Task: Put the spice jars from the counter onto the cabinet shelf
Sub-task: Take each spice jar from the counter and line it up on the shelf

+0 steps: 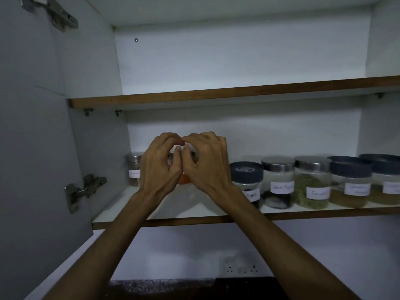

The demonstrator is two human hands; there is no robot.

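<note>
Clear glossy jars, brushed-metal lids, matt dark plastic lids, white paper labels. Smooth white shelf, brown wood edge. Dull metal hinge.

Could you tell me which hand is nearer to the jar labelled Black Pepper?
The right hand is nearer: it sits a short way left of the Black Pepper jar, with one dark-lidded jar between them. The left hand is farther left.
</note>
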